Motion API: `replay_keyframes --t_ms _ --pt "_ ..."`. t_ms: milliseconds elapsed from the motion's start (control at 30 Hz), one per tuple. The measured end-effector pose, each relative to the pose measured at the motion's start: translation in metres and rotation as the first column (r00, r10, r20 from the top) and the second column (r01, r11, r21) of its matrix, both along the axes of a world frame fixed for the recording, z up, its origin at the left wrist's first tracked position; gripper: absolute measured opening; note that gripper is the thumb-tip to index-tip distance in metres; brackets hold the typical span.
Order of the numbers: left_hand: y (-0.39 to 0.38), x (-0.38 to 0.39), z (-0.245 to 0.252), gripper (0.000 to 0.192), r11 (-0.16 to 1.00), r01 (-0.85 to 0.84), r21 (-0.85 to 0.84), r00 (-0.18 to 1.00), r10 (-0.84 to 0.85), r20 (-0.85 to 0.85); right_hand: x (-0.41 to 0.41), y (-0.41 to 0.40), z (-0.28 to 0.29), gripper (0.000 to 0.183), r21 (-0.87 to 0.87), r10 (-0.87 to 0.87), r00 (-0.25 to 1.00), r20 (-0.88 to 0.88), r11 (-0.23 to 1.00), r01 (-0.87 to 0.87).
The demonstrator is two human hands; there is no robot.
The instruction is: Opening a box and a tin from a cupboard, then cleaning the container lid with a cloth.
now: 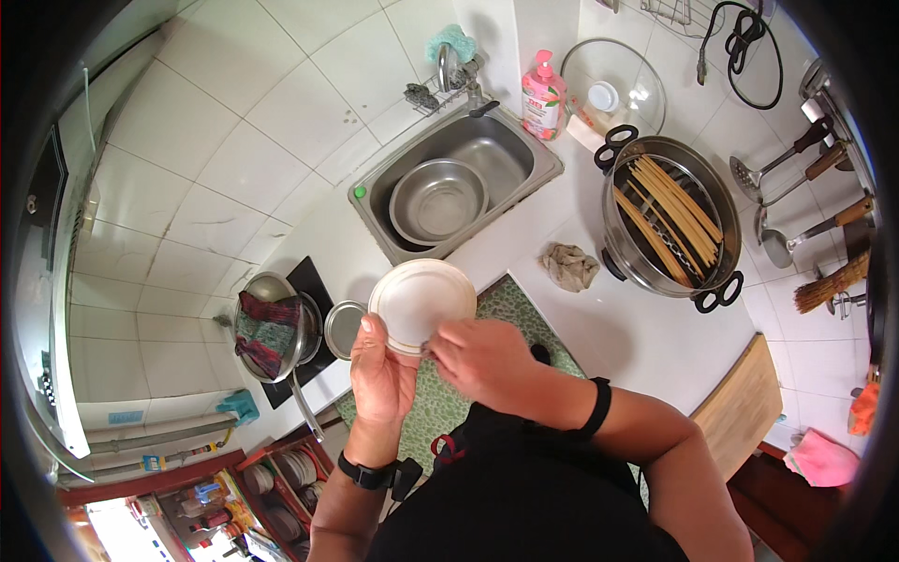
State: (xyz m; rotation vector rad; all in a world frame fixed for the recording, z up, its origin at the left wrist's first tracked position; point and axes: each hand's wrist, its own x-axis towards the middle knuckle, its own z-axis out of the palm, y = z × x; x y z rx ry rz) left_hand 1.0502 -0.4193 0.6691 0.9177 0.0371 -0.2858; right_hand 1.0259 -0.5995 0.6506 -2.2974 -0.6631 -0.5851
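A small white plate with thin gold lines near its rim is held up in front of me. My left hand grips its lower left edge, thumb on the face and fingers behind. My right hand is at the plate's lower right edge, slightly blurred, with the fingers bent inward. Between those fingertips and the rim shows a small greyish scrap, mostly hidden; its material is unclear. Behind the plate, partly covered by it, a round metal dish sits on the counter.
A metal basin sits in the steel sink. Right of it are a pink pump bottle, a crumpled cloth and a large pot holding chopsticks. On the left, a long-handled pan stands on the black cooktop.
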Motion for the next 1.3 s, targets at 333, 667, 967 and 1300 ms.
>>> replay_keyframes --t_ms 333,667,967,1300 --pt "0.013 0.004 0.005 0.052 0.972 0.041 0.232 0.999 -0.035 -0.029 0.036 -0.032 0.003 0.018 0.015 -0.246 0.968 0.046 0.969 0.246" --pt "0.011 0.003 -0.011 0.039 0.946 0.179 0.271 0.977 -0.14 -0.158 0.047 -0.007 0.01 0.02 0.108 -0.107 0.985 0.137 0.99 0.093" --pt "0.012 0.012 -0.001 0.049 0.994 0.055 0.093 0.996 -0.048 -0.073 0.023 -0.02 -0.016 0.021 0.091 -0.249 0.964 -0.094 0.962 0.257" --pt "0.015 0.022 -0.03 0.058 0.998 0.053 -0.04 0.993 -0.057 -0.101 0.012 0.006 -0.017 0.023 0.129 0.031 0.99 -0.139 0.992 -0.013"
